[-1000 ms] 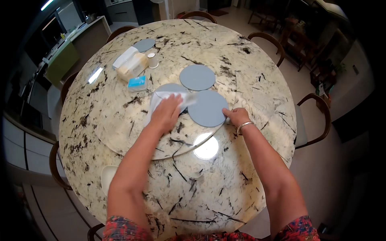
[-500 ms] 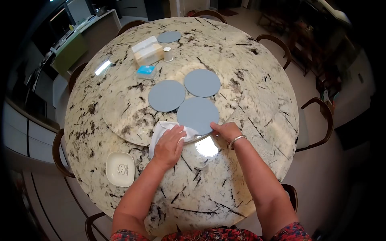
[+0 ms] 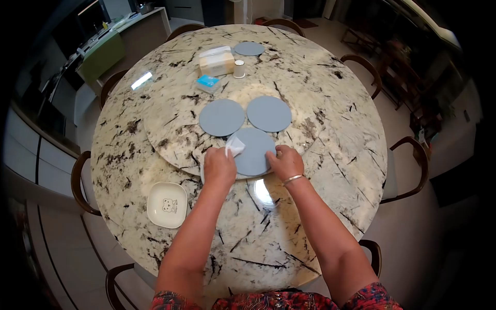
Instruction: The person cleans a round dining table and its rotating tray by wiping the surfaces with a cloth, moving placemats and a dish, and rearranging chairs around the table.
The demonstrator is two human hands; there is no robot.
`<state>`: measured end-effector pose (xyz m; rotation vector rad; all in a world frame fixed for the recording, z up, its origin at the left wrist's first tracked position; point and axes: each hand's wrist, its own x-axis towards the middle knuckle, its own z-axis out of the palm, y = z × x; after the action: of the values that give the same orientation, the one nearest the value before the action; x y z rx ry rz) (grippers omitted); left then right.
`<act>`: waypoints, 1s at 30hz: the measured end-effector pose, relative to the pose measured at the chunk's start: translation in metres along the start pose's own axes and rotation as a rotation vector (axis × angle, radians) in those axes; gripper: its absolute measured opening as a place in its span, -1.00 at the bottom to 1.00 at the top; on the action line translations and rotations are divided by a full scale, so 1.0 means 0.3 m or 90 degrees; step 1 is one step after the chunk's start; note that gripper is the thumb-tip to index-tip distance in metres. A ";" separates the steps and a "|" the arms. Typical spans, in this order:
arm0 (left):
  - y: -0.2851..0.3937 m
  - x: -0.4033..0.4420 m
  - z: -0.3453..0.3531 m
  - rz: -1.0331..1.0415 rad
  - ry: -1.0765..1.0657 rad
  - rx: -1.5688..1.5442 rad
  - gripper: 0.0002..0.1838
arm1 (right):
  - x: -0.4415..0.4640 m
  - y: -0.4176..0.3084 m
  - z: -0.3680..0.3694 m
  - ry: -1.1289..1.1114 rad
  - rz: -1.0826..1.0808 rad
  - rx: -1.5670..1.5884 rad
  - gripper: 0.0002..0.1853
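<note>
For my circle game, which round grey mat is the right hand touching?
The front mat, lowest in the picture: the right hand touches its right edge. The left mat, right mat and far mat behind it have no hand on them.

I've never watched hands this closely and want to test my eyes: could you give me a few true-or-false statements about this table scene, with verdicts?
1. The left hand holds a soft white wipe. True.
2. The right hand hovers clear of every flat, round, grey-blue mat. False: it touches the nearest mat's edge.
3. Four such mats lie on the round, marble-patterned table. True.
4. A thin, silver-coloured bracelet circles the left wrist. False: the bracelet is on the right wrist.
5. The squarish cream dish bears an animal drawing. True.
</note>
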<state>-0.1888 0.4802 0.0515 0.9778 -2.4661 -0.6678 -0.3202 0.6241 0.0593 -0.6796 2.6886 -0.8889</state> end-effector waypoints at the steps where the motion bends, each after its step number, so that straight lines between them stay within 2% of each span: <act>1: -0.017 0.015 0.010 -0.002 0.002 0.001 -0.71 | 0.011 0.008 0.026 -0.002 -0.003 0.000 -0.47; 4: -0.017 0.055 -0.046 -0.191 -0.044 -0.029 -0.63 | 0.040 0.035 0.066 0.053 0.015 0.121 -0.55; 6: -0.098 0.085 -0.045 -0.200 -0.055 -0.102 -0.61 | 0.033 0.001 0.001 -0.210 0.266 0.412 -0.63; 7: -0.143 0.092 -0.035 -0.210 -0.071 -0.173 -0.60 | 0.035 -0.004 0.003 -0.210 0.264 0.409 -0.63; 8: -0.163 0.097 -0.039 -0.319 -0.090 -0.391 -0.59 | 0.036 -0.018 0.007 -0.193 0.195 0.447 -0.67; 9: -0.183 0.115 -0.044 -0.320 -0.086 -0.393 -0.59 | 0.038 -0.032 0.013 -0.178 0.127 0.484 -0.70; 11: -0.218 0.172 -0.055 -0.148 0.067 -0.278 -0.58 | 0.109 -0.112 0.010 -0.165 0.120 0.467 -0.68; 13: -0.181 0.247 -0.150 -0.216 0.113 -0.412 -0.58 | 0.215 -0.199 0.009 -0.149 0.100 0.426 -0.60; 14: -0.211 0.295 -0.163 -0.217 0.110 -0.412 -0.58 | 0.273 -0.231 0.009 -0.150 0.083 0.400 -0.52; 15: -0.258 0.341 -0.177 -0.217 0.186 -0.407 -0.58 | 0.318 -0.258 0.008 -0.150 0.088 0.399 -0.52; 16: -0.284 0.363 -0.177 -0.216 0.264 -0.400 -0.59 | 0.355 -0.283 0.004 -0.098 0.068 0.292 -0.48; 17: -0.278 0.347 -0.169 -0.217 0.262 -0.401 -0.59 | 0.377 -0.295 0.003 -0.047 0.045 0.185 -0.44; 18: -0.256 0.302 -0.166 -0.186 0.253 -0.388 -0.59 | 0.389 -0.279 -0.006 -0.048 0.046 0.184 -0.44; 19: -0.235 0.253 -0.164 -0.156 0.244 -0.374 -0.59 | 0.402 -0.251 -0.031 0.000 0.008 0.022 -0.41; 20: -0.175 0.192 -0.190 -0.188 0.126 -0.259 -0.58 | 0.418 -0.224 -0.050 0.048 -0.033 -0.139 -0.38; 21: -0.149 0.160 -0.156 -0.187 0.060 -0.142 -0.58 | 0.429 -0.198 -0.067 0.044 -0.035 -0.141 -0.38; 22: -0.132 0.128 -0.121 -0.186 -0.008 -0.026 -0.57 | 0.434 -0.167 -0.079 -0.036 0.006 -0.194 -0.37; 23: -0.137 0.088 -0.070 -0.192 -0.010 -0.028 -0.57 | 0.432 -0.150 -0.080 -0.116 0.048 -0.247 -0.36; 25: -0.161 0.029 0.028 0.033 0.026 0.159 -0.56 | 0.398 -0.152 -0.065 -0.090 0.037 -0.256 -0.35; 27: -0.139 0.032 0.031 0.006 0.013 0.146 -0.56 | 0.390 -0.148 -0.035 -0.074 0.019 -0.261 -0.35; 29: -0.149 0.043 0.013 -0.012 0.009 0.135 -0.55 | 0.421 -0.106 -0.030 -0.132 0.132 -0.015 -0.36; 30: -0.155 0.045 0.013 -0.008 0.003 0.140 -0.54 | 0.439 -0.087 -0.010 -0.087 0.145 0.030 -0.53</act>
<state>-0.1758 0.4419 0.0247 1.0733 -2.5705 -0.4027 -0.4261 0.5419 0.0684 -0.3976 2.5507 -0.8132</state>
